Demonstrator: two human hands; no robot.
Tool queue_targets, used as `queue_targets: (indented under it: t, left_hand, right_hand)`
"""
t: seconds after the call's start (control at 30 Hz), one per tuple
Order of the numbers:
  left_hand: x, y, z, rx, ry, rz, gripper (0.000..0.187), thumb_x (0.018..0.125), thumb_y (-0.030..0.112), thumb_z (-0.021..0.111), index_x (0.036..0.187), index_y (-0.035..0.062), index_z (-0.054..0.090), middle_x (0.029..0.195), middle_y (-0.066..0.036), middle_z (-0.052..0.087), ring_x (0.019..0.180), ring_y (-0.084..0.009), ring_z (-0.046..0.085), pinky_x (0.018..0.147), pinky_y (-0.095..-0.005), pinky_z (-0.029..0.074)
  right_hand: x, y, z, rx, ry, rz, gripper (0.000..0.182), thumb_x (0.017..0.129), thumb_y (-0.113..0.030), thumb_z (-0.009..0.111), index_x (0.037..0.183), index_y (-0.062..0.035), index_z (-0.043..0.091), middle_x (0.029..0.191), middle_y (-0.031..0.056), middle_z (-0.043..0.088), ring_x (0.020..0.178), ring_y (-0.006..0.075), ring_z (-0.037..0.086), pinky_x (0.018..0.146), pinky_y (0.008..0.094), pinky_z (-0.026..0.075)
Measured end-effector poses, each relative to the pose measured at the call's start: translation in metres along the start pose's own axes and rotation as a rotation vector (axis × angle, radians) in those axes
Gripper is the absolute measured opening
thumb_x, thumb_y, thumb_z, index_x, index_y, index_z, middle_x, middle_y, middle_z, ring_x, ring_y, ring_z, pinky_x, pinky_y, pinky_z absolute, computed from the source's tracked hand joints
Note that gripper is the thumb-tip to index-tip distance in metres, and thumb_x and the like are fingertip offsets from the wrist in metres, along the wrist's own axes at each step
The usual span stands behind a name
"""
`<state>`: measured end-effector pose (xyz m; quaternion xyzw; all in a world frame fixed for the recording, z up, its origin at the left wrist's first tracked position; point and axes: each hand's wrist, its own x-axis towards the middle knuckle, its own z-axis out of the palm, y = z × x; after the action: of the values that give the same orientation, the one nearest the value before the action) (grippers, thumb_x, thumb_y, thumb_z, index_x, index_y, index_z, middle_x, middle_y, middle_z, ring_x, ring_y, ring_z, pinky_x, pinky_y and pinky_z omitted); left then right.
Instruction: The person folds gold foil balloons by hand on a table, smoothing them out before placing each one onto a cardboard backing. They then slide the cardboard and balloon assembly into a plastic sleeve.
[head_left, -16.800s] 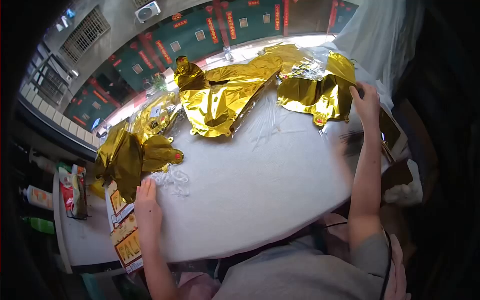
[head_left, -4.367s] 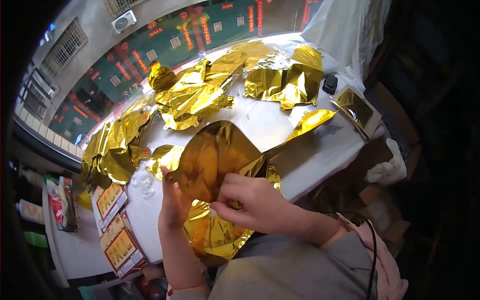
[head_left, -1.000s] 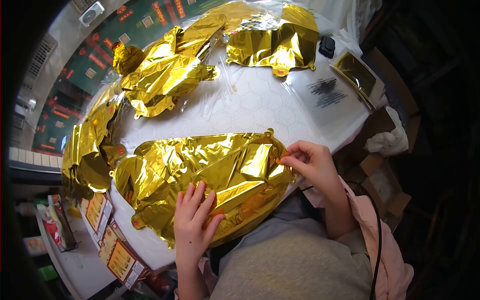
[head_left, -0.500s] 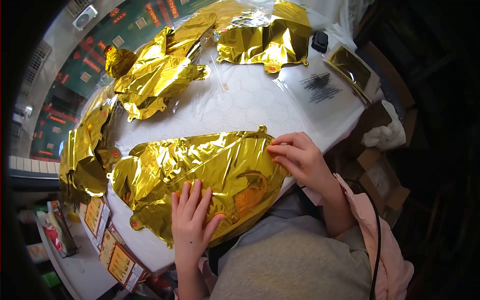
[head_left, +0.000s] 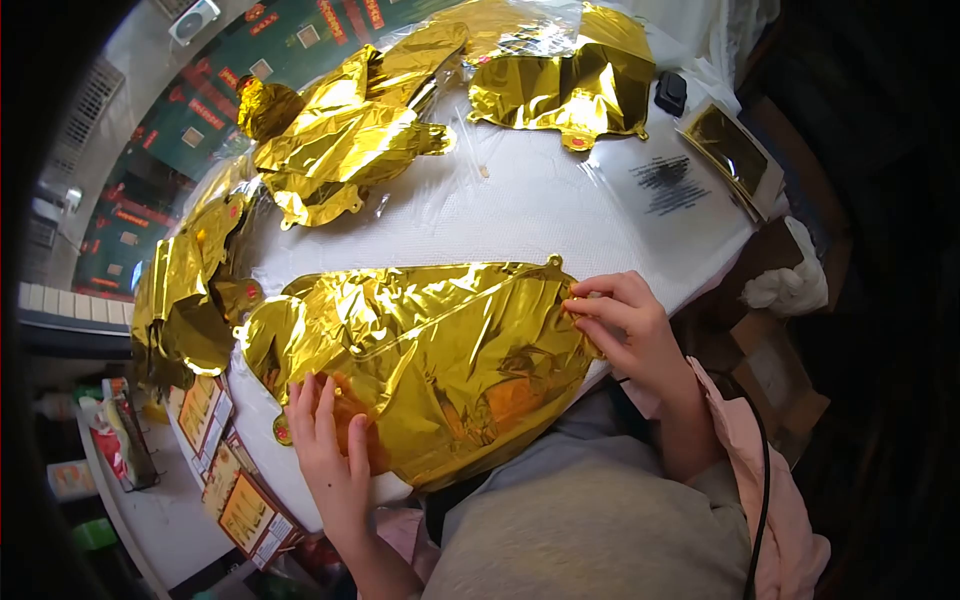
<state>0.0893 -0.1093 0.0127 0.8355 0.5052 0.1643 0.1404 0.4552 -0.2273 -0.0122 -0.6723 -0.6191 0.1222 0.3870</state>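
A large, flat gold foil balloon (head_left: 450, 350) lies creased along the near edge of the white table. My left hand (head_left: 335, 455) rests at its lower left edge, fingers stretched and spread, touching the foil. At the balloon's right end, my right hand (head_left: 630, 325) pinches the foil edge between thumb and fingers. A small tab with a hole sticks up from the top edge near that hand. The foil mirrors orange patches of the hands. Part of the lower edge hangs near my grey top.
More gold foil balloons (head_left: 350, 150) lie at the back, with another (head_left: 560, 90) farther right and one (head_left: 190, 300) at the left edge. A black object (head_left: 671, 92) and a flat gold packet (head_left: 728, 150) sit at the right. Printed cards (head_left: 245, 510) lie lower left; cardboard boxes (head_left: 775, 370) stand right.
My left hand has slid left and slightly down along the foil. My right hand keeps its pinch at the right end. The whole view has shifted a little.
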Motion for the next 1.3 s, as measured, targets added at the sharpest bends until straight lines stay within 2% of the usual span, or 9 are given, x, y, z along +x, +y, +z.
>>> queue_targets:
  t: [0.1, 0.43, 0.5, 0.63, 0.9, 0.97, 1.13, 1.23, 1.3]
  left_hand:
    - [0.003, -0.01, 0.002, -0.01, -0.062, 0.004, 0.05, 0.098, 0.013, 0.067, 0.147, 0.0031, 0.058, 0.162, -0.017, 0.047, 0.153, -0.0413, 0.036, 0.127, -0.0525, 0.026]
    - [0.03, -0.035, -0.006, -0.21, -0.043, 0.049, 0.052, 0.097, 0.005, 0.061, 0.149, 0.004, 0.055, 0.16, -0.017, 0.049, 0.152, -0.0382, 0.04, 0.125, -0.0465, 0.031]
    - [0.044, -0.058, -0.014, -0.175, 0.166, 0.023, 0.056, 0.094, -0.003, 0.057, 0.149, 0.0054, 0.054, 0.161, -0.017, 0.047, 0.154, -0.0364, 0.037, 0.126, -0.0454, 0.03]
    - [0.069, -0.092, -0.027, -0.097, 0.149, -0.041, 0.06, 0.09, -0.009, 0.054, 0.149, 0.0052, 0.053, 0.162, -0.017, 0.044, 0.157, -0.0367, 0.032, 0.127, -0.0478, 0.029]
    - [0.061, -0.033, -0.028, 0.278, 0.135, 0.14, 0.067, 0.084, -0.015, 0.057, 0.147, 0.0084, 0.057, 0.165, -0.012, 0.043, 0.158, -0.0398, 0.027, 0.129, -0.0525, 0.025]
    - [0.04, 0.007, -0.024, 0.137, 0.102, 0.218, 0.067, 0.083, -0.018, 0.053, 0.145, 0.0068, 0.06, 0.16, -0.013, 0.049, 0.154, -0.0421, 0.035, 0.127, -0.0546, 0.028]
    - [-0.003, 0.066, -0.001, -0.12, -0.23, 0.422, 0.047, 0.09, 0.003, 0.069, 0.138, 0.0076, 0.066, 0.146, -0.015, 0.059, 0.14, -0.0391, 0.053, 0.12, -0.0604, 0.036]
    - [-0.01, 0.066, 0.019, -0.144, -0.251, 0.431, 0.044, 0.092, 0.008, 0.072, 0.136, 0.0077, 0.067, 0.144, -0.014, 0.06, 0.139, -0.0381, 0.054, 0.12, -0.0589, 0.037]
    - [-0.011, 0.066, 0.024, -0.147, -0.23, 0.411, 0.043, 0.093, 0.009, 0.072, 0.135, 0.0077, 0.067, 0.143, -0.014, 0.06, 0.138, -0.0377, 0.055, 0.12, -0.0582, 0.038]
  right_hand:
    - [0.0, 0.0, 0.003, -0.015, 0.028, -0.019, 0.026, 0.086, 0.003, 0.075, 0.111, -0.0042, 0.079, 0.118, 0.009, 0.071, 0.106, 0.0258, 0.063, 0.092, 0.0357, 0.052]
    - [-0.002, -0.006, 0.003, -0.004, 0.055, 0.022, 0.022, 0.086, 0.003, 0.075, 0.107, -0.003, 0.078, 0.115, 0.0106, 0.07, 0.108, 0.028, 0.064, 0.094, 0.0362, 0.052]
    - [-0.002, -0.006, 0.005, -0.003, 0.065, 0.02, 0.021, 0.086, 0.002, 0.076, 0.107, -0.0033, 0.078, 0.114, 0.0106, 0.07, 0.106, 0.0289, 0.065, 0.093, 0.0367, 0.053]
    - [-0.002, -0.006, 0.004, -0.009, 0.063, 0.023, 0.022, 0.086, 0.004, 0.074, 0.107, -0.0027, 0.078, 0.114, 0.0109, 0.069, 0.107, 0.0277, 0.065, 0.093, 0.0358, 0.052]
    - [-0.004, -0.01, 0.005, -0.005, 0.057, 0.042, 0.025, 0.088, 0.006, 0.071, 0.11, -0.0018, 0.076, 0.118, 0.0126, 0.067, 0.106, 0.0256, 0.064, 0.093, 0.0339, 0.052]
    - [-0.003, -0.013, 0.006, 0.103, 0.152, 0.058, 0.03, 0.089, 0.008, 0.068, 0.117, -0.0011, 0.074, 0.122, 0.0136, 0.065, 0.107, 0.0252, 0.063, 0.093, 0.0337, 0.052]
    - [0.029, -0.015, 0.001, -0.053, 0.06, 0.071, 0.046, 0.091, 0.002, 0.065, 0.137, -0.0016, 0.065, 0.126, 0.0151, 0.064, 0.118, 0.0343, 0.059, 0.105, 0.039, 0.046]
    - [0.044, -0.009, 0.008, -0.093, -0.052, 0.039, 0.051, 0.091, 0.001, 0.066, 0.141, -0.0035, 0.063, 0.121, 0.0147, 0.064, 0.115, 0.0341, 0.058, 0.102, 0.0394, 0.047]
    - [0.051, -0.01, 0.006, -0.092, -0.083, 0.018, 0.044, 0.09, 0.0, 0.067, 0.134, -0.0038, 0.066, 0.113, 0.0142, 0.065, 0.106, 0.0335, 0.059, 0.097, 0.0405, 0.05]
